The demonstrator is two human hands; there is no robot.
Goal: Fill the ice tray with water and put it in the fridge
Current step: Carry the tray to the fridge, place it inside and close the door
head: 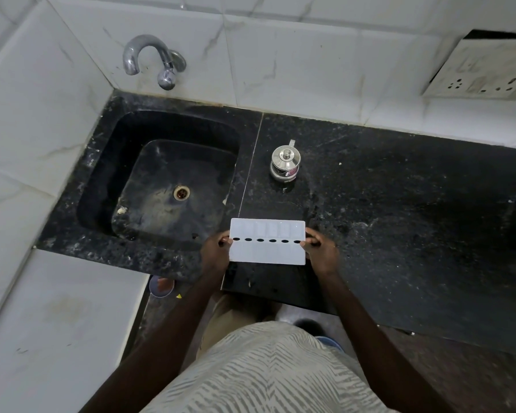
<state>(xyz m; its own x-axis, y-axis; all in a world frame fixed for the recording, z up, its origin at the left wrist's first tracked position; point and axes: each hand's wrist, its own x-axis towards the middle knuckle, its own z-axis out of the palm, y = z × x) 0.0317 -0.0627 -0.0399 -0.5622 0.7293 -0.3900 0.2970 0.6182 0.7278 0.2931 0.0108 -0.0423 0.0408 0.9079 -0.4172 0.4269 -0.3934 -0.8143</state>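
Ice tray [267, 253]: being held level over the front edge of the tabletop [399, 219], just right of the sink [167, 168].
Left hand [214, 253]: fingers [224, 241] pinching the tray's left short end.
Right hand [320, 251]: gripping the right short end.
Steel pot [285, 165]: standing on the tabletop beyond the tray.

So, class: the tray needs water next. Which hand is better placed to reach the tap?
Left, probably. The left hand grips the ice tray at the end nearer the sink, and the tap lies up to the left; the right hand could hold the tray.
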